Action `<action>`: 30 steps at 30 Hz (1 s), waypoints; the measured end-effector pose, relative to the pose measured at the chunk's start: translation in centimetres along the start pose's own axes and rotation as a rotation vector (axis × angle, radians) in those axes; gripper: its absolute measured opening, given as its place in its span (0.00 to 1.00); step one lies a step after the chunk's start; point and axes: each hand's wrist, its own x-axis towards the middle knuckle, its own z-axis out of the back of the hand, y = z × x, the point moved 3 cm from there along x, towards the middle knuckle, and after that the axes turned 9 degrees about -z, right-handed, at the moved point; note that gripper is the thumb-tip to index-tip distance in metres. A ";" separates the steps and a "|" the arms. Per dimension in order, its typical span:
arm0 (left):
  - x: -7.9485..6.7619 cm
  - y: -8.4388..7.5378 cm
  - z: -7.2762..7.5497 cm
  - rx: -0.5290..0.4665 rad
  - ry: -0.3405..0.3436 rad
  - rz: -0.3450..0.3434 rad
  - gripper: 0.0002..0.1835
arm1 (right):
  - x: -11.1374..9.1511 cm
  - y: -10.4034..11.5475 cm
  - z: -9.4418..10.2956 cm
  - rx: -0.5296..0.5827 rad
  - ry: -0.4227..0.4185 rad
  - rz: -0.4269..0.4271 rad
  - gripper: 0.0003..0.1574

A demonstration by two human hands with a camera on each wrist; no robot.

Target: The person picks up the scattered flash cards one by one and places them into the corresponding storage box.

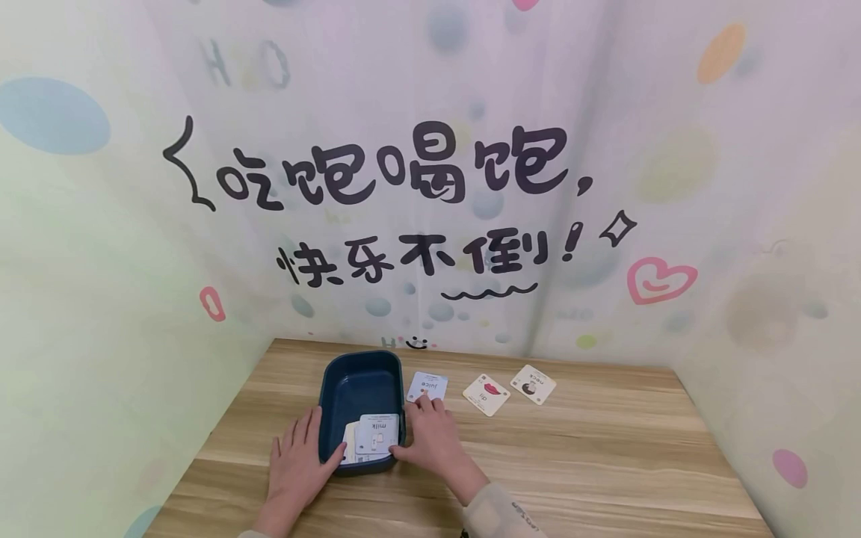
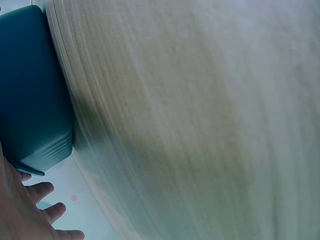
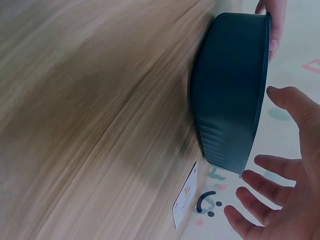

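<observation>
A dark blue rectangular bin (image 1: 356,385) stands on the table with several cards in its near end, a "milk" card (image 1: 385,427) on top. My left hand (image 1: 296,457) is at the bin's left side, its thumb reaching over the near-left rim and its other fingers extended along the outside. On the opposite side, my right hand (image 1: 436,442) has its thumb tip at the near-right rim. The right wrist view shows the fingers (image 3: 262,186) of that hand spread beside the bin wall. Its fingertips overlap the lower edge of a "juice" card (image 1: 430,381) in the head view.
Right of the bin, a card with red lips (image 1: 486,394) and a "neck" card (image 1: 534,384) lie on the wood-grain table (image 1: 592,463). A printed fabric wall (image 1: 417,75) with dark lettering rises behind the table's back edge.
</observation>
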 end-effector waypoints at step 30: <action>-0.1 -0.1 0.3 -0.013 0.007 -0.005 0.49 | -0.3 -5.9 0.0 0.075 -0.049 -0.092 0.46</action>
